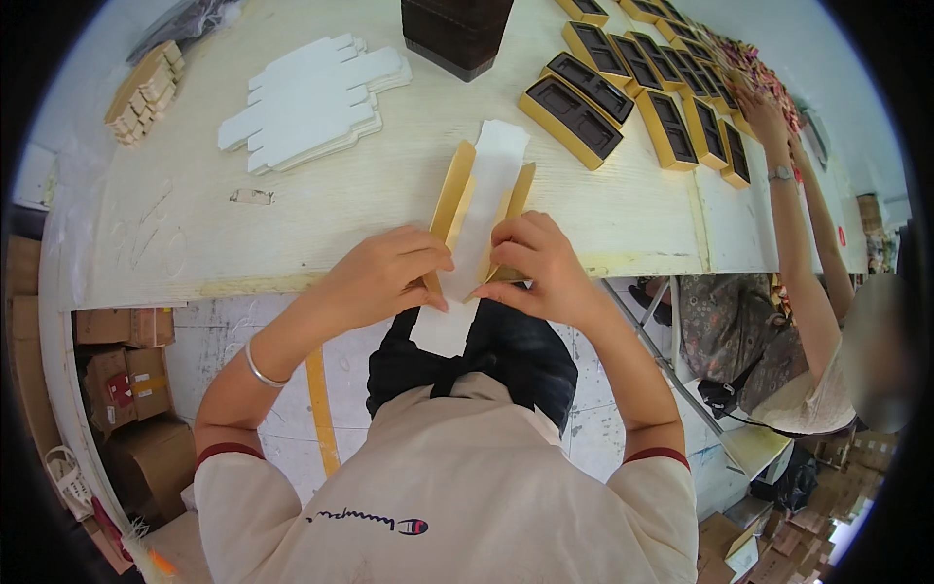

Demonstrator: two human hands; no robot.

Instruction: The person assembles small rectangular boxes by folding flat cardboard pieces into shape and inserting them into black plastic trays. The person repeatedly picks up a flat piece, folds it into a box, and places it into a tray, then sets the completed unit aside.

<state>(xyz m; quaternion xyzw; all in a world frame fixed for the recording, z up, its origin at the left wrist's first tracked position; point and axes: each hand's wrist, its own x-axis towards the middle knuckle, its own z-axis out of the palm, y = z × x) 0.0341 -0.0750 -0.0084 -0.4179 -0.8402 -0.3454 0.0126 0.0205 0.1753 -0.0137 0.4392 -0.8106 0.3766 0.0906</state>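
Observation:
A flat cardboard box blank (494, 175), white inside and gold outside, lies in front of me with its near end jutting over the table edge toward my lap. Its two long gold sides are folded up, and the white far end lies flat. My left hand (394, 268) pinches the near end of the left side between thumb and fingers. On the opposite side, my right hand (545, 263) grips the near corner of the right side with curled fingers. Beyond it to the left rests a stack of flat white blanks (309, 105).
Several gold boxes with black inserts (574, 122) fill the far right of the table (321, 229). A dark brown container (457, 37) stands at the far middle, a pale stacked bundle (146, 92) at far left. A co-worker's arms (793, 195) reach in from the right. Cartons (126, 384) sit below left.

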